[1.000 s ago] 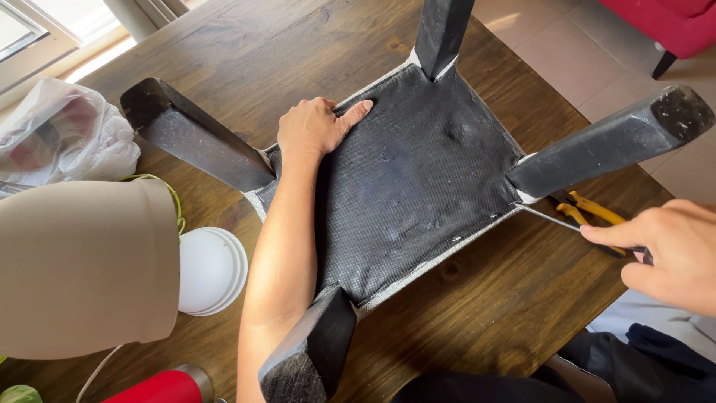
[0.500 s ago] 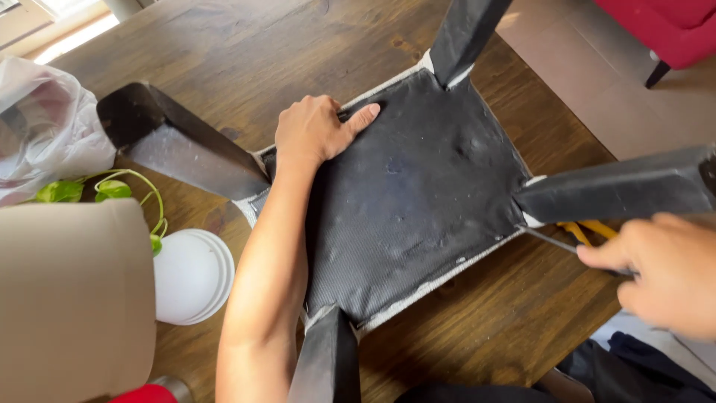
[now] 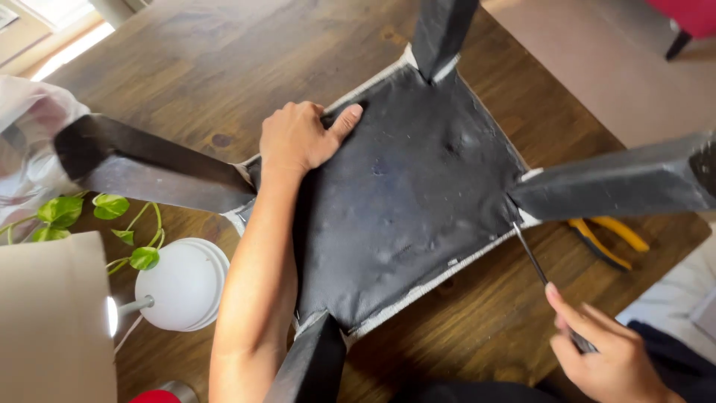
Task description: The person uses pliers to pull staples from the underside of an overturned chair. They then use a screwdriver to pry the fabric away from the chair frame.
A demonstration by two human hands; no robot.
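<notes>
An upturned stool point(image 3: 418, 194) with a black fabric underside and dark legs lies seat-down on a brown wooden table point(image 3: 194, 67). My left hand point(image 3: 302, 136) rests flat on the black fabric near its far left edge, thumb stretched out. My right hand point(image 3: 608, 354) grips a thin black screwdriver point(image 3: 533, 261) at the lower right. The screwdriver's tip touches the seat's edge just below the right leg point(image 3: 611, 183). Behind that leg, yellow-handled pliers point(image 3: 605, 237) lie on the table.
A white round lamp base point(image 3: 183, 283) with a beige shade point(image 3: 52, 321) stands at lower left beside a green trailing plant point(image 3: 112, 224). A clear plastic bag point(image 3: 26, 149) lies at the left. A red chair point(image 3: 690, 19) stands on the floor at upper right.
My right hand has drawn back toward me, now holding the screwdriver with its tip at the seat edge by the right leg. The left hand stays pressed on the fabric. The view has shifted.
</notes>
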